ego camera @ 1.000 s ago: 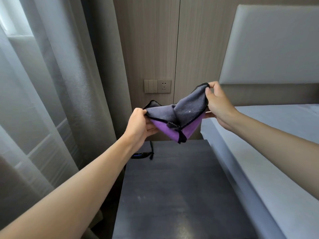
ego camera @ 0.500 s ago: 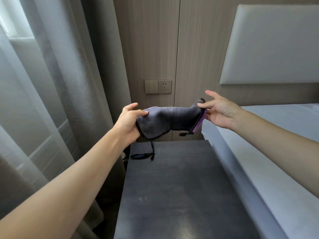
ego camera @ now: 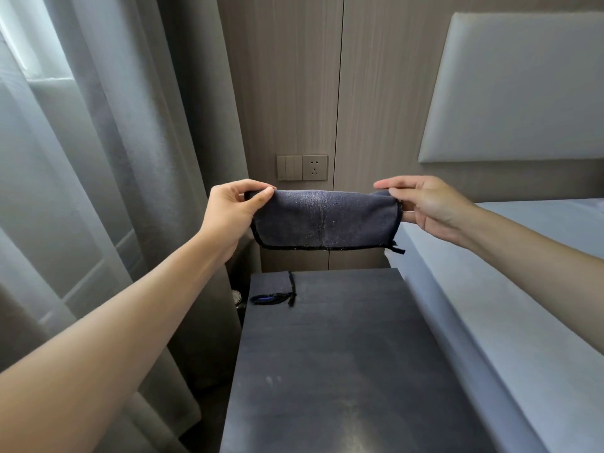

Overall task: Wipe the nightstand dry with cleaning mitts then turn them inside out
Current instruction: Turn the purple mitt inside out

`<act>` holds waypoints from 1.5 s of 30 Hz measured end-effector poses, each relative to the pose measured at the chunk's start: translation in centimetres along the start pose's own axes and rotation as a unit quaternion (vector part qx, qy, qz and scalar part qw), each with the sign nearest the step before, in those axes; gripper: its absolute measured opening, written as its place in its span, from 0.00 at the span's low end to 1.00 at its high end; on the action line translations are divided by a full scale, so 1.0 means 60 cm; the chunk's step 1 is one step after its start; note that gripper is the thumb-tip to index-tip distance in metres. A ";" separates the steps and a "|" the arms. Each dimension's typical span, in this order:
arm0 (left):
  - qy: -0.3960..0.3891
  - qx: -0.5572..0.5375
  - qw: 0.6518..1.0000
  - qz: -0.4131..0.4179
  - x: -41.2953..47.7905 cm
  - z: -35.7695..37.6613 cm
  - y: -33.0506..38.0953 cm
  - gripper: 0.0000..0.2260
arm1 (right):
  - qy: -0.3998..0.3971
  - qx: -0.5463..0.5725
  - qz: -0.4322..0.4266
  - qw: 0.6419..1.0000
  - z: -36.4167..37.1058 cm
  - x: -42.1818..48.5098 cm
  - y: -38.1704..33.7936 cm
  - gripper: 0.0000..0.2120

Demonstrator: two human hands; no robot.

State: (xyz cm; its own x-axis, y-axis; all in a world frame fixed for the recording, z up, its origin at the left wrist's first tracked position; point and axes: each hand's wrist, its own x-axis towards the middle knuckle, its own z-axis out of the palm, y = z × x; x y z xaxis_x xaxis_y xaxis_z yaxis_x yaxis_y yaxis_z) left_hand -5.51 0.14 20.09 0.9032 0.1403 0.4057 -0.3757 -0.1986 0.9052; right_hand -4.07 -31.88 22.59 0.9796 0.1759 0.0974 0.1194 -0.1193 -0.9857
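- While both hands are raised above the bench (ego camera: 353,354), the left hand (ego camera: 233,210) pinches the left end of the dark grey mitt (ego camera: 323,220) between the thumb and the curled fingers (ego camera: 258,184). The right hand (ego camera: 431,207) grasps the right end, with the thumb on the cloth and the index finger stretched out above it.
- The mitt hangs stretched between the two sets of fingers, in the air and apart from the bench. Its black-trimmed lower edge runs almost level, and a short black loop (ego camera: 397,250) dangles just under the right fingers.
- Below the left fingers, at the far left corner of the bench, a second mitt (ego camera: 271,287) lies flat. Its blue-lined opening faces the person.
- Behind the fingers, between the two hands and a little higher, a switch and socket plate (ego camera: 302,167) sits on the wooden wall.
- Left of the left fingers hangs a grey curtain (ego camera: 130,158), near the forearm. It comes down beside the left edge of the bench.
- Right of and below the right fingers is the bed (ego camera: 523,305), just beside the right edge of the bench. The padded headboard (ego camera: 523,93) rises above the right hand.
- The widest open room is below the fingers, between the hanging mitt and the bench top. The curtain and the bed close the two sides.
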 end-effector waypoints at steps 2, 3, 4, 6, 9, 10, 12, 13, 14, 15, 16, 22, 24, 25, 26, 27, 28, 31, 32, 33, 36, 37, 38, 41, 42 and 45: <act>0.004 0.016 1.000 0.006 0.004 -0.006 0.006 0.05 | -0.007 -0.082 -0.021 0.996 -0.004 -0.001 0.001 0.10; 0.003 0.025 1.000 0.008 0.006 -0.008 0.006 0.04 | -0.008 -0.113 -0.031 0.993 -0.005 -0.003 0.001 0.09; 0.004 0.029 1.000 0.009 0.008 -0.012 0.006 0.04 | -0.002 -0.135 -0.041 0.990 -0.007 -0.003 0.002 0.08; 0.007 0.032 0.999 0.014 0.010 -0.019 0.005 0.06 | 0.027 -0.157 -0.062 0.985 -0.010 -0.006 0.002 0.07; 0.022 0.040 0.999 0.027 0.013 -0.025 0.006 0.07 | 0.066 -0.228 -0.135 0.962 -0.016 -0.006 0.000 0.06; 0.027 0.042 0.998 0.028 0.012 -0.026 0.007 0.07 | 0.080 -0.261 -0.166 0.948 -0.018 -0.003 0.000 0.07; 0.012 0.025 0.999 0.031 0.009 -0.027 0.010 0.08 | 0.092 -0.281 -0.193 0.935 -0.018 0.002 -0.003 0.09; -0.006 0.005 1.000 0.028 0.007 -0.026 0.011 0.09 | 0.088 -0.263 -0.193 0.941 -0.015 0.003 -0.007 0.09; -0.032 -0.009 0.999 0.022 0.004 -0.026 0.012 0.10 | 0.083 -0.239 -0.189 0.949 -0.012 0.005 -0.012 0.10; -0.066 -0.009 0.998 0.018 0.000 -0.025 0.014 0.10 | 0.078 -0.217 -0.187 0.955 -0.008 0.006 -0.019 0.10; -0.105 0.000 0.994 0.010 -0.005 -0.021 0.015 0.09 | 0.068 -0.203 -0.190 0.958 -0.003 0.006 -0.029 0.10; -0.414 -0.147 0.868 -0.229 -0.049 0.037 0.035 0.20 | -0.068 -0.215 -0.186 0.956 0.051 -0.012 -0.113 0.09; -0.449 -0.153 0.855 -0.210 -0.073 0.075 0.047 0.23 | -0.129 -0.199 -0.155 0.959 0.064 -0.017 -0.133 0.10; -0.451 -0.162 0.857 -0.188 -0.085 0.094 0.056 0.22 | -0.151 -0.193 -0.142 0.959 0.069 -0.018 -0.139 0.10; -0.444 -0.177 0.863 -0.167 -0.094 0.109 0.062 0.19 | -0.163 -0.193 -0.135 0.958 0.070 -0.017 -0.145 0.10; -0.431 -0.195 0.867 -0.155 -0.100 0.120 0.068 0.16 | -0.160 -0.202 -0.135 0.957 0.071 -0.016 -0.151 0.10; -0.417 -0.213 0.870 -0.154 -0.103 0.127 0.072 0.14 | -0.145 -0.216 -0.137 0.956 0.069 -0.012 -0.155 0.10; -0.413 -0.244 0.861 -0.171 -0.107 0.137 0.085 0.15 | -0.105 -0.261 -0.105 0.954 0.050 0.001 -0.159 0.11; -0.415 -0.249 0.857 -0.176 -0.108 0.141 0.088 0.14 | -0.093 -0.286 -0.085 0.950 0.043 0.007 -0.156 0.13; -0.415 -0.256 0.853 -0.183 -0.109 0.145 0.091 0.13 | -0.073 -0.309 -0.065 0.946 0.035 0.012 -0.150 0.15; -0.403 -0.286 0.845 -0.204 -0.106 0.158 0.098 0.08 | 0.047 -0.303 -0.019 0.952 0.008 0.024 -0.119 0.18; -0.395 -0.298 0.844 -0.206 -0.105 0.161 0.100 0.08 | 0.090 -0.292 -0.006 0.952 0.001 0.021 -0.108 0.20; -0.385 -0.312 0.843 -0.208 -0.103 0.163 0.103 0.08 | 0.120 -0.281 0.014 0.952 -0.007 0.014 -0.097 0.23; -0.342 -0.357 0.838 -0.228 -0.094 0.164 0.106 0.13 | 0.095 -0.282 0.134 0.945 -0.028 -0.023 -0.068 0.36; -0.323 -0.369 0.838 -0.239 -0.091 0.163 0.108 0.13 | 0.068 -0.289 0.171 0.940 -0.032 -0.035 -0.062 0.40; -0.266 -0.388 0.842 -0.263 -0.081 0.160 0.105 0.12 | -0.006 -0.235 0.202 0.951 -0.026 -0.059 -0.052 0.47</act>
State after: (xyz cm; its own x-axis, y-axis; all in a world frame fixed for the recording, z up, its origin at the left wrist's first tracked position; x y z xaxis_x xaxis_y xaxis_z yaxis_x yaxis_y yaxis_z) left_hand -10.29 -11.13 22.63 0.8750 -0.4842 -0.0053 0.2699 0.4787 0.8354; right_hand -7.68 -33.64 25.54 0.9594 0.0335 -0.2801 -0.2041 -0.6029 -0.7712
